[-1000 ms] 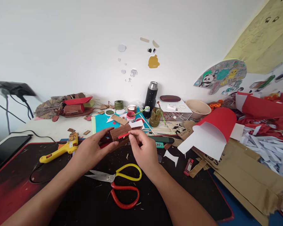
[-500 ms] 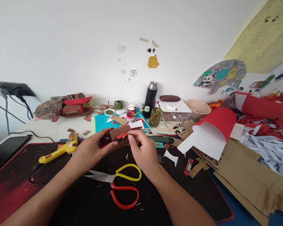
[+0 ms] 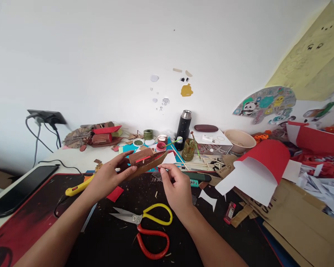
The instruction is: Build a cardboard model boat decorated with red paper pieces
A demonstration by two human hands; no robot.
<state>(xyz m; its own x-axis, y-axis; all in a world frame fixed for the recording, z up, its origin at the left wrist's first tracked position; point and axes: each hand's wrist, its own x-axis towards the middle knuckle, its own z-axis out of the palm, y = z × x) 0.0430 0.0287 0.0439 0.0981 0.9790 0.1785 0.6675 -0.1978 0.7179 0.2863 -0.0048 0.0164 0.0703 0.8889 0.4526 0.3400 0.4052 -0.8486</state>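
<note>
A brown cardboard model boat (image 3: 144, 163) with a rounded cabin is held by my left hand (image 3: 108, 176), the thumb on its near side and the fingers behind. On the cabin's near side lies a narrow red strip (image 3: 143, 158). Just right of the model, my right hand (image 3: 176, 183) pinches thumb and index finger together; a tiny red bit shows at the fingertips, too small to name. Below both hands, scissors (image 3: 133, 218) with one yellow and one red handle lie partly open on the dark mat (image 3: 100, 244).
A yellow glue gun (image 3: 76, 189) lies at the left, partly behind my forearm. Behind the hands stand paint pots (image 3: 160, 147), a black flask (image 3: 184, 124) and a brush jar (image 3: 188, 150). Red paper (image 3: 271, 159) and cardboard (image 3: 303, 218) cover the right.
My right hand has drawn back from the model's cabin, where the red strip stays. The model is tilted differently, showing more of its hull. The view has shifted left and up.
</note>
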